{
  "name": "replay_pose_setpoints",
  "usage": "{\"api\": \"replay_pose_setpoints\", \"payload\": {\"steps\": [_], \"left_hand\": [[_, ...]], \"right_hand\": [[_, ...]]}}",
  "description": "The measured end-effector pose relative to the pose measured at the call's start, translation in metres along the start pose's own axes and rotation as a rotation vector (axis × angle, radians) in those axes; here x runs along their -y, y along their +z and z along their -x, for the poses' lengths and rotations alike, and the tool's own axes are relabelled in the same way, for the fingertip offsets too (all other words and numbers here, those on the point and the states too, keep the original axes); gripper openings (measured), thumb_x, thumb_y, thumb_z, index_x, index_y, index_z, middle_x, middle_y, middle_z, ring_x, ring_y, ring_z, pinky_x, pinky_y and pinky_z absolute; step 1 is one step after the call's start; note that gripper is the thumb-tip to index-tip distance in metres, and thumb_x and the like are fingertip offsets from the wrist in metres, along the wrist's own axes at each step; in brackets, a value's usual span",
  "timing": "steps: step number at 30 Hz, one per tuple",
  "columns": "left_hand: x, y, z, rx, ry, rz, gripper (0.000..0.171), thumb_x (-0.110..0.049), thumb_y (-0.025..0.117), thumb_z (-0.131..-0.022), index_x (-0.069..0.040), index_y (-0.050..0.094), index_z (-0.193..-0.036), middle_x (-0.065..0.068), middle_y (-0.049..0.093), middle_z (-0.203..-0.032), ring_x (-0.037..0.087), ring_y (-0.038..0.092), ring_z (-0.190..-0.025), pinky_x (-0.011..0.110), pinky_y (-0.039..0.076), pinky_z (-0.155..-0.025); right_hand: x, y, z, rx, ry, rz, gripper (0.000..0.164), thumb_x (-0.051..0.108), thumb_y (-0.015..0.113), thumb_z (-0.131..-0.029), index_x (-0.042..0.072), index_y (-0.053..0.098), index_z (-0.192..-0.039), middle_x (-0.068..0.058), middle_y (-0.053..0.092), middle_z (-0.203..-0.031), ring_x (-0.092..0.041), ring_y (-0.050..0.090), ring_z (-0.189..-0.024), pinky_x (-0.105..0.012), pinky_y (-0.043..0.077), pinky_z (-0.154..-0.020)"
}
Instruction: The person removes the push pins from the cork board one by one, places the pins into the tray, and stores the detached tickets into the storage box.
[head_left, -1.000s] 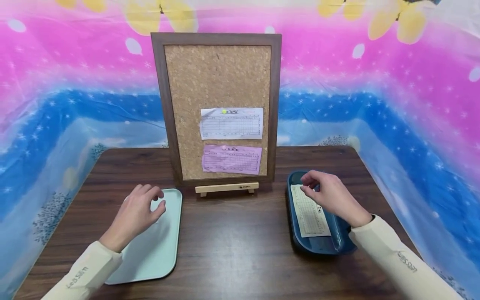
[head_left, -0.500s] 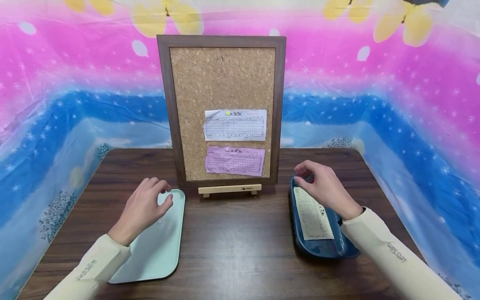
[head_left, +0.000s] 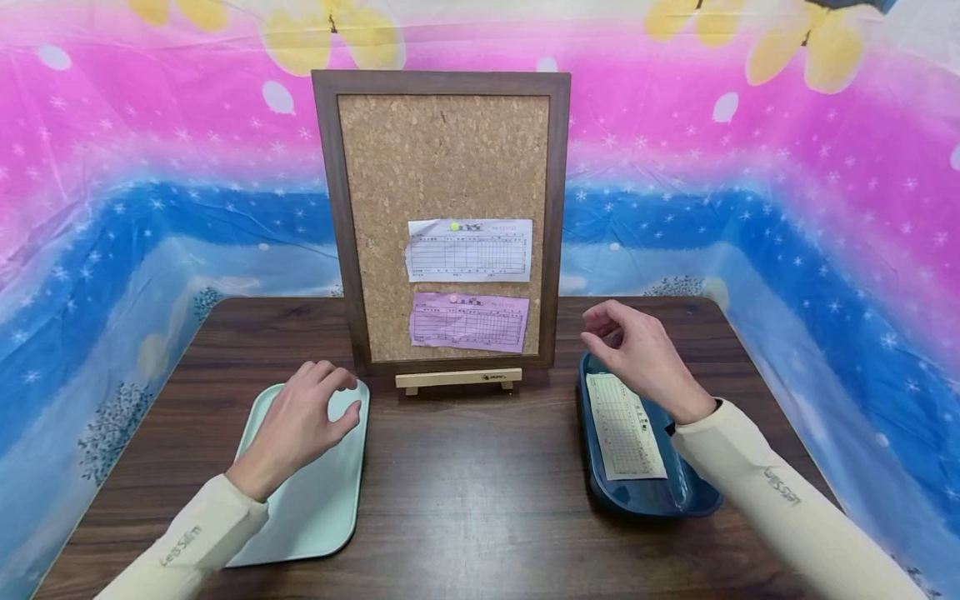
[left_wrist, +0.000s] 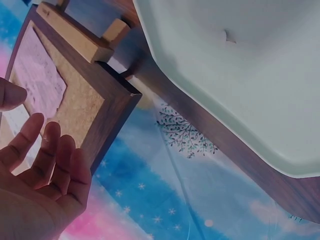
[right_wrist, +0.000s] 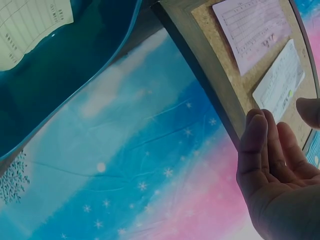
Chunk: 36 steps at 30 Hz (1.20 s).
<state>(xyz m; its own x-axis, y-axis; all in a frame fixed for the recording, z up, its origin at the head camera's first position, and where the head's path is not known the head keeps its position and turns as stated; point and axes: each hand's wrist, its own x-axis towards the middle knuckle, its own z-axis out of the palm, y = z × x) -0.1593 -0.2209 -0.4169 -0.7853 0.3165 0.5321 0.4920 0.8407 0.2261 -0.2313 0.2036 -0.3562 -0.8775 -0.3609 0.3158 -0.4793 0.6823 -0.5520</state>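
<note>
My left hand (head_left: 306, 417) hovers over a pale mint tray (head_left: 322, 508), fingers loosely bent and thumb apart, with nothing held. In the left wrist view a small torn scrap (left_wrist: 229, 37) lies on that tray. On the other side, my right hand (head_left: 643, 357) hangs above the far end of a dark blue container (head_left: 637, 498), also holding nothing; its thumb stands away from the relaxed fingers (right_wrist: 254, 142). A pale yellow printed slip (head_left: 626, 427) lies inside the container.
Between the hands a framed cork board (head_left: 442, 158) stands on a small wooden stand (head_left: 457, 380). A white form (head_left: 468, 252) with a yellow-green pin and a pink form (head_left: 468, 323) are fixed to it. A patterned cloth (head_left: 660, 167) hangs behind the wooden table (head_left: 457, 492).
My right hand has risen and moved a little left, uncovering more of the container's far end. My left hand has shifted slightly right over the tray. The slips look unmoved.
</note>
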Motion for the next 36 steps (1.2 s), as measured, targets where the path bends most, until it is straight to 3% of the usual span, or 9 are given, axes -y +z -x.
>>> {"api": "replay_pose_setpoints", "payload": {"steps": [10, 16, 27, 36], "left_hand": [[-0.001, -0.011, -0.007, -0.057, 0.052, -0.034, 0.016, -0.011, 0.069, -0.074, -0.006, 0.062, -0.087, 0.005, 0.055, -0.082, 0.022, 0.047, -0.074, 0.037, 0.041, -0.060], [-0.001, -0.014, -0.011, -0.071, 0.041, -0.035, 0.015, -0.010, 0.068, -0.074, -0.006, 0.062, -0.087, 0.005, 0.054, -0.082, 0.022, 0.047, -0.074, 0.037, 0.041, -0.059], [-0.003, -0.016, -0.021, -0.071, 0.031, -0.028, 0.016, -0.010, 0.069, -0.074, -0.006, 0.062, -0.088, 0.006, 0.054, -0.083, 0.023, 0.047, -0.077, 0.038, 0.041, -0.061], [-0.012, -0.017, -0.037, -0.083, 0.033, 0.005, 0.016, -0.010, 0.069, -0.076, -0.006, 0.062, -0.090, 0.005, 0.054, -0.084, 0.022, 0.046, -0.078, 0.037, 0.040, -0.063]], "right_hand": [[0.007, 0.007, -0.012, -0.041, 0.004, -0.031, 0.025, 0.016, 0.064, -0.090, 0.009, 0.060, -0.113, -0.002, 0.061, -0.098, -0.014, 0.058, -0.083, -0.036, 0.049, -0.073], [0.013, 0.008, -0.020, -0.079, 0.024, -0.058, 0.019, 0.019, 0.064, -0.090, 0.010, 0.062, -0.106, -0.001, 0.061, -0.092, -0.014, 0.057, -0.079, -0.034, 0.047, -0.071], [0.016, 0.017, -0.030, -0.087, 0.009, -0.104, 0.021, 0.019, 0.065, -0.089, 0.009, 0.062, -0.107, 0.000, 0.062, -0.095, -0.013, 0.059, -0.080, -0.033, 0.049, -0.071], [0.022, 0.021, -0.041, -0.093, 0.001, -0.119, 0.025, 0.019, 0.065, -0.089, 0.008, 0.061, -0.112, 0.000, 0.061, -0.097, -0.013, 0.058, -0.083, -0.033, 0.048, -0.074]]}}
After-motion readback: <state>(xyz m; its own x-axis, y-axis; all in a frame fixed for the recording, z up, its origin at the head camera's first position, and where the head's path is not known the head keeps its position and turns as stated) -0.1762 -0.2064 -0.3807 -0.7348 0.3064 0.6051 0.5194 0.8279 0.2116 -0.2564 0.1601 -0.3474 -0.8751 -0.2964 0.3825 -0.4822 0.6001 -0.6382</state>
